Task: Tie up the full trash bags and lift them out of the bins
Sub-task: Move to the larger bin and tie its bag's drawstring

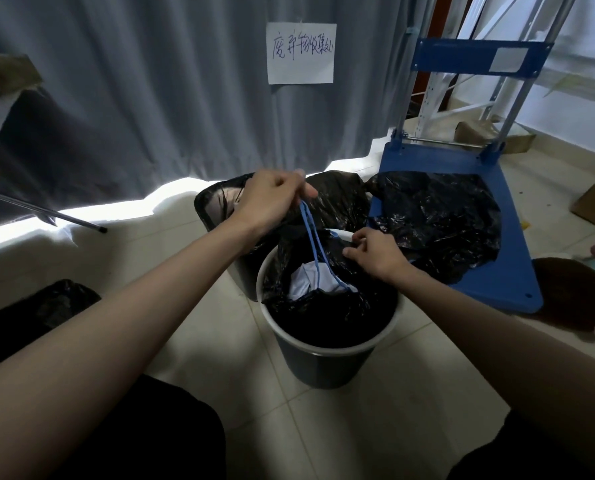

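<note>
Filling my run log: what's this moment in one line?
left hand: pulls blue drawstring | right hand: grips bag edge | bag: in bin

A waste-collection corner of a storeroom or workplace: a handwritten paper sign pinned to a grey curtain, lined bins below the sign, a blue hand trolley to its right.
</note>
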`<state>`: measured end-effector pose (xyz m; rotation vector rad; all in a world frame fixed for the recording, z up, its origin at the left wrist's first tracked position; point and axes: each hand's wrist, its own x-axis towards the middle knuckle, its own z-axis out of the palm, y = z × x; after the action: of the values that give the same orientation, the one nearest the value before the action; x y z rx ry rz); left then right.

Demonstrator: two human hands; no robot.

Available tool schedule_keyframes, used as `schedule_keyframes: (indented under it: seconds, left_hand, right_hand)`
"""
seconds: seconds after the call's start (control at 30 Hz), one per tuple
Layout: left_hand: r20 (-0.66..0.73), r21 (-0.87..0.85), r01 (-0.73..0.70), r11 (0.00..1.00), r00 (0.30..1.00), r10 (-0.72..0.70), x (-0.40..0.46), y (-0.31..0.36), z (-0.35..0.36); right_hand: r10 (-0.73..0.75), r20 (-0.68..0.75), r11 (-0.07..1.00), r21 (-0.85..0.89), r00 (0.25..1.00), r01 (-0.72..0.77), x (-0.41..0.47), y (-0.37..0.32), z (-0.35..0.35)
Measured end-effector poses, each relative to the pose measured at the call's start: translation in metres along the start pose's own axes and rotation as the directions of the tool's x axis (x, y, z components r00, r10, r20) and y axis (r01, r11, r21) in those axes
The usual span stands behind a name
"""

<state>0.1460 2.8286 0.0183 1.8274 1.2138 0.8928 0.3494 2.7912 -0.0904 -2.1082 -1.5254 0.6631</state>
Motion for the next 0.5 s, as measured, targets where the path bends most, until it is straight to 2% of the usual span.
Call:
schedule_keyframes:
  seconds: [0.13,0.27,0.4,0.5]
  left_hand:
    - [0.062,0.16,-0.095,0.983,0.994,0.086,0.005,-0.01,0.007]
    - [0.139,0.451,-0.237,0.86,0.971,0.195,0.012,-0.025,0.009]
    - [0.212,0.532,-0.363,0.765,0.932,0.295,0.012,-0.031,0.016]
    - [0.219,0.582,-0.428,0.692,0.901,0.374,0.009,-0.025,0.022]
  right_hand:
    - [-0.014,0.0,0.997,0.073,1.0,0.014,0.001,-0.003,-0.002]
    - [-0.108,-0.084,0.973,0.195,0.991,0.123,-0.011,-0.013,-0.016]
    - [-0.255,-0.126,0.92,0.275,0.959,0.28,-0.02,-0.018,-0.027]
    - [-0.318,-0.168,0.899,0.257,0.933,0.353,-0.023,-0.015,-0.028]
